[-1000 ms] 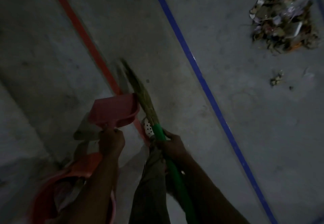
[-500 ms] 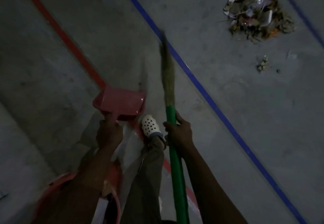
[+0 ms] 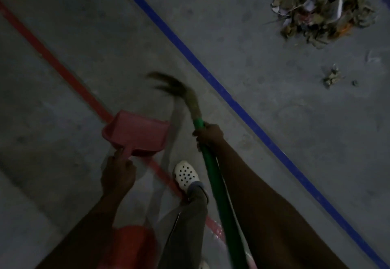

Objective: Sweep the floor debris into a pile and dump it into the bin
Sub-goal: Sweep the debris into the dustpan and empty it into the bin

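Broom [image 3: 211, 169] right, dustpan [image 3: 137, 133] left (pile [image 3: 322, 9] apart)

Dim floor [image 3: 295, 152], perhaps concrete; blue stripe [image 3: 232, 100].

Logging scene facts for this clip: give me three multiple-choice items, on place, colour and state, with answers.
1. Where does the debris pile lie relative to the long blue floor line?
A beyond it
B on the person's side
C straddling it

2. The broom handle is:
A red
B green
C white

3. The left hand:
A is open and empty
B grips the dustpan by its handle
C grips the broom handle

Answers: 1A, the pile sits upper right, past the line; 2B, the shaft below the right hand is green; 3B, its fingers curl round the pink handle.
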`<state>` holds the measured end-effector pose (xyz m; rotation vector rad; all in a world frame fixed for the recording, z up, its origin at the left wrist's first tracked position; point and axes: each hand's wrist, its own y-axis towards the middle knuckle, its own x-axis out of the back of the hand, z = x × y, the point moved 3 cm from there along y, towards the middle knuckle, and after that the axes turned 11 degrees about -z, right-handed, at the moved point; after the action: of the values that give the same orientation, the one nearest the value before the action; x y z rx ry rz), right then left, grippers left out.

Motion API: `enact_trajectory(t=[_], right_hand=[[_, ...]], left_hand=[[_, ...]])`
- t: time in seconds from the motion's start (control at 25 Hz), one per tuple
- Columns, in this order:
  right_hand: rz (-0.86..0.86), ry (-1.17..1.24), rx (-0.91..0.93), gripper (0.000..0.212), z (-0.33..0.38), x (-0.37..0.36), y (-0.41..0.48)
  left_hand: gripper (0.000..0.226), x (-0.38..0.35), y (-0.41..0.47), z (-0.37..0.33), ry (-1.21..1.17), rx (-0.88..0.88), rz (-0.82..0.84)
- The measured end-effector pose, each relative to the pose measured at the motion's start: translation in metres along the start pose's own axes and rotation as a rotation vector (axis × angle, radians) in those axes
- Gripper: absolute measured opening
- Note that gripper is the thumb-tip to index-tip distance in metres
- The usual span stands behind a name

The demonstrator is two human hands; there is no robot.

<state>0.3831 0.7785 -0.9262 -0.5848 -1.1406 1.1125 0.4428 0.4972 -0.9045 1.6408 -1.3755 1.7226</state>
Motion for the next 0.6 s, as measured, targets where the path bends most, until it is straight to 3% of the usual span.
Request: enact_trajectory(t=[0.12,0.2,0.32,0.48,0.6], right_hand=[[-0.170,0.290,-0.016,0.063,0.038,0.041,0.018],[-0.185,0.312,0.062,0.069,0.040,0.075,0.000],[-0.092,0.117,0.140,0.075,0.025,0.129,-0.014],[-0.031,-0.301,0.253,0.069,0.017,0.205,0.052],[-0.109,-0.247,0.149,0.072,0.016,0.263,0.121]], left_hand=[[0.047,0.000,0.053,-0.061,-0.006,-0.148,0.027],[0.044,0.005,0.070,-0.117,-0.056,-0.240,0.049],[0.042,0.007,0.077,-0.199,-0.077,-0.386,0.102],[0.041,-0.006,0.081,-0.287,0.006,-0.468,0.131],[0.043,-0.032,0.093,-0.353,0.071,-0.496,0.140]])
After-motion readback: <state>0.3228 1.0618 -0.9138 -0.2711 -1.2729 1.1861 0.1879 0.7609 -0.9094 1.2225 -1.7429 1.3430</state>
